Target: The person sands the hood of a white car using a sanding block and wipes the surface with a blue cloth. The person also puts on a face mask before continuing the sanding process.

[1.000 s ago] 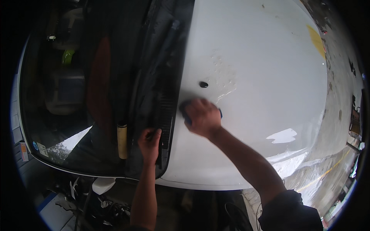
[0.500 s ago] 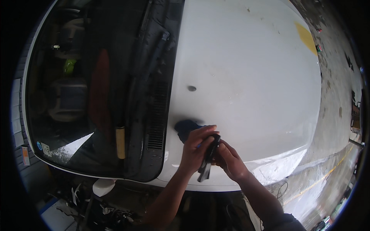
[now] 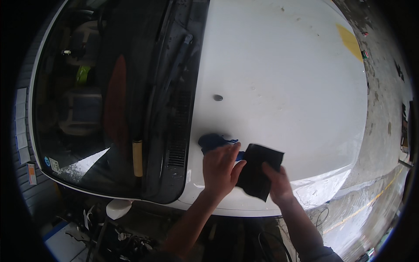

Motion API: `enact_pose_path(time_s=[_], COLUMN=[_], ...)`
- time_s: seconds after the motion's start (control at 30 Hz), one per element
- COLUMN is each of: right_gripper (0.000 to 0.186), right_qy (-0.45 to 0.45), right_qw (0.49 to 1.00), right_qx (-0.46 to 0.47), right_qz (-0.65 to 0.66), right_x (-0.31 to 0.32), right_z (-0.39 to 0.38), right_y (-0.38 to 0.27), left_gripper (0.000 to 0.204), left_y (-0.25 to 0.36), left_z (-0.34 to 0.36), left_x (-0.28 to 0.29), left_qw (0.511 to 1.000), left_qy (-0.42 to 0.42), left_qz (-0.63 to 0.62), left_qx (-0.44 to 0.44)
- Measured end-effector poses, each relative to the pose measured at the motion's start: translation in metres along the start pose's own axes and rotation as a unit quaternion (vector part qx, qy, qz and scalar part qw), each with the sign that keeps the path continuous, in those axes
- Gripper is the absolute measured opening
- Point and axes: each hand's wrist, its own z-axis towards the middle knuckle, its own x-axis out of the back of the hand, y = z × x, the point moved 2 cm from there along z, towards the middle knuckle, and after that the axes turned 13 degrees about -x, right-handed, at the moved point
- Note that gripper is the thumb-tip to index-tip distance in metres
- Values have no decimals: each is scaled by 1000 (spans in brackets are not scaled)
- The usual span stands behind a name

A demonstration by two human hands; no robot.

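My right hand (image 3: 279, 185) grips a flat black sheet of sandpaper (image 3: 255, 172) by its right side, thumb on top and the other fingers hidden beneath. The sheet is unfolded and held above a white car bonnet (image 3: 288, 109). At the sheet's left edge, my left hand (image 3: 219, 170) is open, fingers stretched out and thumb apart; its thumb tip comes close to the sheet. Just beyond the left hand, a crumpled blue cloth (image 3: 211, 142) lies on the bonnet, partly covered by the fingers. A small dark oval piece (image 3: 218, 98) sits farther up the bonnet.
The windscreen (image 3: 87, 144) and black cowl vent (image 3: 176, 153) border the bonnet on the left. A white side mirror (image 3: 118, 208) sticks out below. At the far right corner is a yellow patch (image 3: 349, 41). Cluttered parts (image 3: 122, 236) lie beneath the car's near side.
The folded black sandpaper has been opened out flat. My left hand has let go of it, and my right hand has shifted slightly right with it.
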Motion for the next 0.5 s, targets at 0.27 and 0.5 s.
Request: enact_pose_path(time_s=[0.27, 0.5], right_gripper=[61, 55], right_qy=[293, 128], right_qw=[561, 537], right_qx=[471, 379], right_qz=[-615, -743], right_x=[1, 8], right_z=[81, 84], right_y=[-51, 30], left_gripper=[76, 39], left_y=[-45, -83], left_z=[-17, 31], left_x=[-43, -6], left_qw=[989, 993], left_qy=[-56, 98], left_qz=[133, -58], left_qx=[-29, 35])
